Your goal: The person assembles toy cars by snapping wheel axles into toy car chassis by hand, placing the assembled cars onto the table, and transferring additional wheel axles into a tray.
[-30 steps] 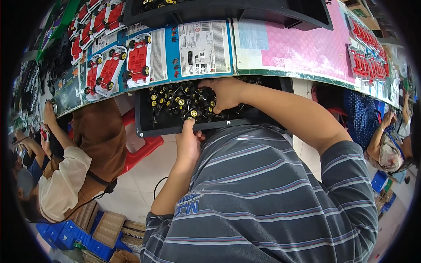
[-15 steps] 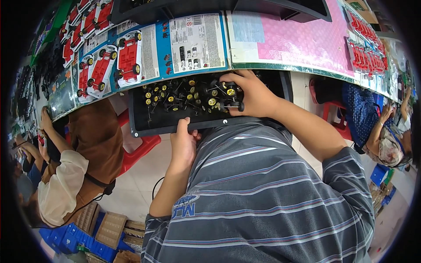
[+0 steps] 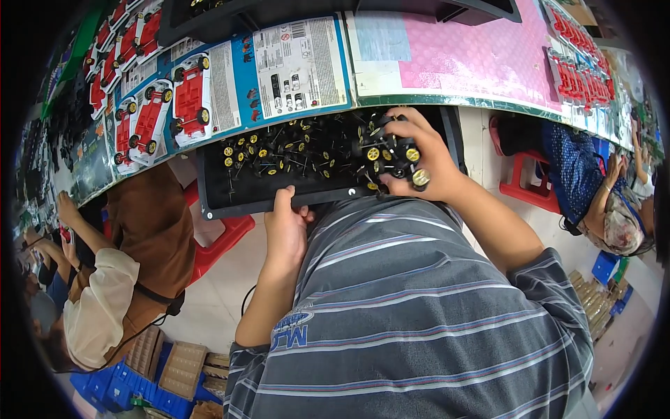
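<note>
A black tray [image 3: 272, 204] lies across my lap, its far side under the table edge. Inside are many toy-car wheel axles [image 3: 300, 148], thin rods with small black wheels and yellow hubs. My left hand [image 3: 285, 229] grips the tray's near rim, thumb on top and fingers curled underneath. Over the tray's right end, my right hand [image 3: 441, 166] is closed around a bunch of wheel axles [image 3: 382, 155]. Several wheels stick out between its thumb and fingers. How many it holds cannot be made out.
Red and white toy-car bodies [image 3: 190, 101], some with wheels fitted, lie on the table's left side. Red parts [image 3: 583, 84] are lined up at the far right. A black bin [image 3: 335, 14] stands at the back. Co-workers sit left and right, near red stools [image 3: 223, 241].
My right hand has moved right within the tray, and the bunch of wheel axles has shifted right with it. My left hand keeps its hold on the rim.
</note>
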Motion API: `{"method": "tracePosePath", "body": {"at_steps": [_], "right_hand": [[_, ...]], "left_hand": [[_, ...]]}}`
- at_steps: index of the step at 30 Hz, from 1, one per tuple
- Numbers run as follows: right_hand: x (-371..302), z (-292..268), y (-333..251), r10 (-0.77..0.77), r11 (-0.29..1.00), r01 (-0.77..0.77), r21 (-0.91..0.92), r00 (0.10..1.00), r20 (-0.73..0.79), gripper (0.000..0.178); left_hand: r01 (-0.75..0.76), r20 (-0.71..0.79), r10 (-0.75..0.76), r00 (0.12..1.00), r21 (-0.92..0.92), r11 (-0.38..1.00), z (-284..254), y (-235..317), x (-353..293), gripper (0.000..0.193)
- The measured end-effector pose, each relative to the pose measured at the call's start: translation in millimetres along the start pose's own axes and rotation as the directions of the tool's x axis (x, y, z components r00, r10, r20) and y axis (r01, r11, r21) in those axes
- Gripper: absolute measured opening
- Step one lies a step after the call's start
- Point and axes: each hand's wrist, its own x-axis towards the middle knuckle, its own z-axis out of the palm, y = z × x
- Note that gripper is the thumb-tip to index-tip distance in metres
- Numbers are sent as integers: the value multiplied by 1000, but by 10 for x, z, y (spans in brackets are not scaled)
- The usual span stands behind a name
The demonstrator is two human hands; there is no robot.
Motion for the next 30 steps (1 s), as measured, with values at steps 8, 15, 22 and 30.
{"method": "tracePosePath", "body": {"at_steps": [8, 15, 22, 30], "right_hand": [[-61, -87, -29, 61, 995, -58, 86, 998, -35, 63], [-148, -180, 65, 57, 975, -39, 218, 996, -74, 70], [-277, -281, -25, 179, 917, -127, 377, 978, -105, 74], [-280, -313, -197, 154, 875, -80, 477, 981, -118, 75]], "left_hand": [[28, 5, -28, 1000, 8, 1000, 0, 2, 8, 13], [28, 20, -28, 999, 17, 999, -34, -22, 66, 14], [30, 10, -30, 1000, 19, 999, -25, -8, 59, 18], [28, 25, -28, 999, 18, 999, -84, -28, 95, 22]]}}
